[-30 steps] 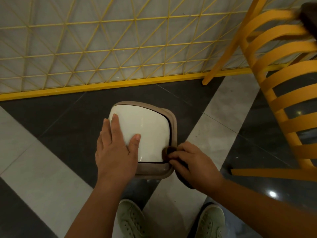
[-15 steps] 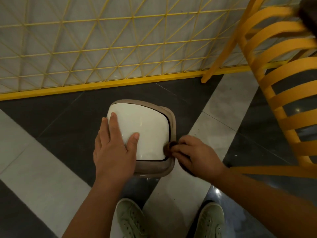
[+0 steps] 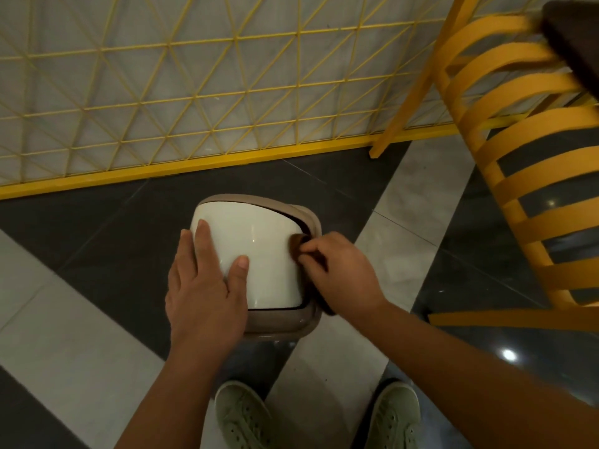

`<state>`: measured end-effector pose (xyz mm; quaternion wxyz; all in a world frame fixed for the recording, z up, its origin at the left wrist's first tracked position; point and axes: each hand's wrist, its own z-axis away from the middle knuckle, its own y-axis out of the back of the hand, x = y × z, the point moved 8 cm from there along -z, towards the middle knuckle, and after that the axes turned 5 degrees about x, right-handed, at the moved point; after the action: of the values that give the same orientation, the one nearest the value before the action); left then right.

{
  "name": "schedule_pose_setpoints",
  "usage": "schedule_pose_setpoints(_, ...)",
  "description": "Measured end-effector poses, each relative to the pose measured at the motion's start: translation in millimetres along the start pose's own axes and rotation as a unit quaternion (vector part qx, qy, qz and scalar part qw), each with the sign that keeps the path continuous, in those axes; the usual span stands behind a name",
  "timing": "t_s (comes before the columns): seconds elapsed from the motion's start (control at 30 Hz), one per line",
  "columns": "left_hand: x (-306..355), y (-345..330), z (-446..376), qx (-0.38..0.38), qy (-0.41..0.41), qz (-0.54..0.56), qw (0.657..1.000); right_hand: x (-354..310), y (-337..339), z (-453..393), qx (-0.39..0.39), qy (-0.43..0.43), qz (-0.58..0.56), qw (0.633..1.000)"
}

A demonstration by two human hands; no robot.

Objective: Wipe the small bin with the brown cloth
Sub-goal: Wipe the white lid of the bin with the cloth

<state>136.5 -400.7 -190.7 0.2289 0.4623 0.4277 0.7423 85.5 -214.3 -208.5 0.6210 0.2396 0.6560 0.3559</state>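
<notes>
Tiled floor [image 3: 97, 345]; hands flat on bin [image 3: 259, 254], curled round cloth [image 3: 296, 246]

Likely a café or public interior: glossy tiled floor [image 3: 405, 202], yellow slatted chair [image 3: 534, 176].

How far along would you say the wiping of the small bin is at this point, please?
Midway, apparently. The white lid looks glossy, though no frame proves it was wiped. In hand: the right hand pinches the brown cloth against the lid's right edge while the left hand steadies the small bin. The taupe rim and the sides look left to do.
</notes>
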Motion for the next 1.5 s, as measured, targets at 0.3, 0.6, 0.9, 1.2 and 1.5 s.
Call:
schedule_pose_setpoints(0.3,-0.5,-0.2,-0.1,0.002,0.004,-0.003,1.0,-60.2,-7.6,23.0,0.023,0.103,-0.119,0.987)
schedule_pose_setpoints(0.6,0.6,-0.7,-0.4,0.005,-0.001,-0.007,1.0,5.0,-6.0,-8.2,0.081,-0.061,-0.057,0.993)
schedule_pose_setpoints(0.9,0.5,-0.8,-0.5,0.004,-0.003,-0.015,1.0,21.0,-6.6,38.4,-0.05,0.139,0.024,0.989)
schedule_pose_setpoints(1.2,1.9,2.6,-2.0,0.02,-0.006,-0.01,1.0,-16.2,-18.1,28.5,0.011,0.039,-0.095,0.995)
schedule_pose_setpoints(1.5,0.3,11.1,-23.0,0.016,-0.092,-0.052,0.994,73.5,28.1,8.8,0.02,-0.104,-0.001,0.994)
